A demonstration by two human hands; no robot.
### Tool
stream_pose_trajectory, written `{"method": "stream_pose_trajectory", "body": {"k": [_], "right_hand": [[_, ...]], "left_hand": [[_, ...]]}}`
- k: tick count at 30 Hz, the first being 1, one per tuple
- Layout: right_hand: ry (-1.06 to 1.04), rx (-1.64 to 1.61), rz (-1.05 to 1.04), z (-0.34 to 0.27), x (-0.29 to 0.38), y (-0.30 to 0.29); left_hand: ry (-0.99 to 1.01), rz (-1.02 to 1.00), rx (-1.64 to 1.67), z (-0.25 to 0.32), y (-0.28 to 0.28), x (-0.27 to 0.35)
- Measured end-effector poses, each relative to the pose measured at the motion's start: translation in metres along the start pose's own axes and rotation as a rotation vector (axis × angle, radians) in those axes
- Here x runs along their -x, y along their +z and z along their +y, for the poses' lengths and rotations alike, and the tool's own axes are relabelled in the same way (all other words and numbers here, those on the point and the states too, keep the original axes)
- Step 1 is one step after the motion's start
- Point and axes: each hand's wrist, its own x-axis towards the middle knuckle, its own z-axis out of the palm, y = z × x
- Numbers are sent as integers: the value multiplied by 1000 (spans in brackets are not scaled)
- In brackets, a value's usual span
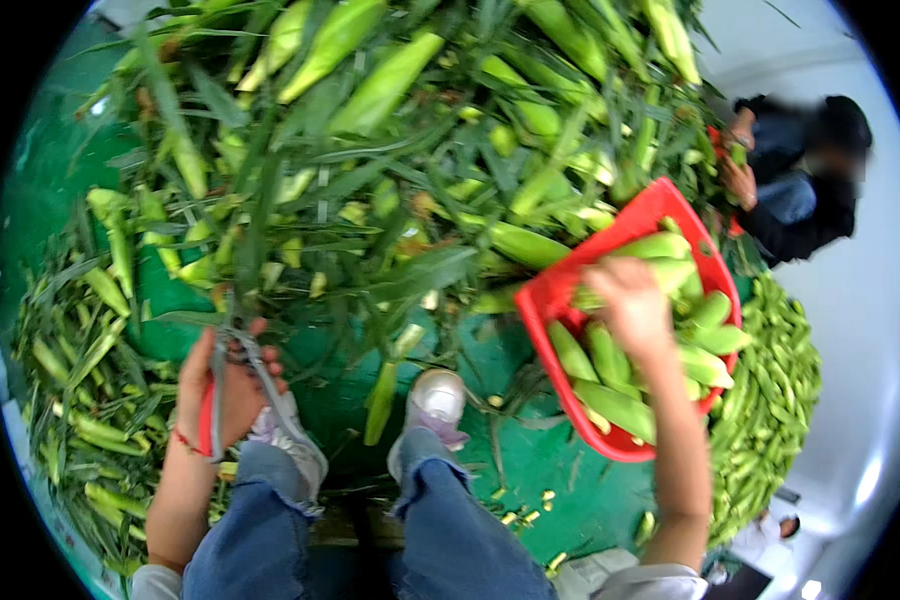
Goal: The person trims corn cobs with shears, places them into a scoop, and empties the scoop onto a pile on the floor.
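My left hand (229, 386) holds a pair of pruning shears (249, 352) with grey metal parts and a red grip, the blades pointing away from me. My right hand (630, 300), blurred, reaches into a red plastic basket (596, 442). Trimmed ears of corn in green husks (615, 405) lie piled inside it. Fingers of that hand touch or hover over the ears at the basket's left side; whether they grip one cannot be told. Beyond both hands spreads a big heap of unhusked corn with long leaves (390, 90).
Husk and leaf scraps (82, 390) lie heaped at left. Beyond the basket is a large pile of trimmed ears (772, 390). A co-worker (802, 172) sits at upper right; another person (769, 532) is farther off. Cut stubs (529, 517) dot the green floor (547, 472) beside my shoes (435, 397).
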Motion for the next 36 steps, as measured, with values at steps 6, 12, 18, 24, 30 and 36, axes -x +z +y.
{"method": "stream_pose_trajectory", "body": {"k": [6,12,18,24,30,36], "right_hand": [[511,72,-241,157,103,23],[363,-253,56,42,7,52],[-136,-474,278,-98,-178,69],[-118,-280,-166,-220,-244,103],[-504,-238,-385,-251,-118,142],[-314,-797,-88,-208,-126,107]], "left_hand": [[-54,-68,114,-14,-5,12],[139,294,205,5,-46,-14],[178,145,-190,-10,-11,-27],[735,278,-1140,6,-33,-64],[1071,109,-1901,40,-16,-131],[867,90,-2442,43,-77,-126]]}}
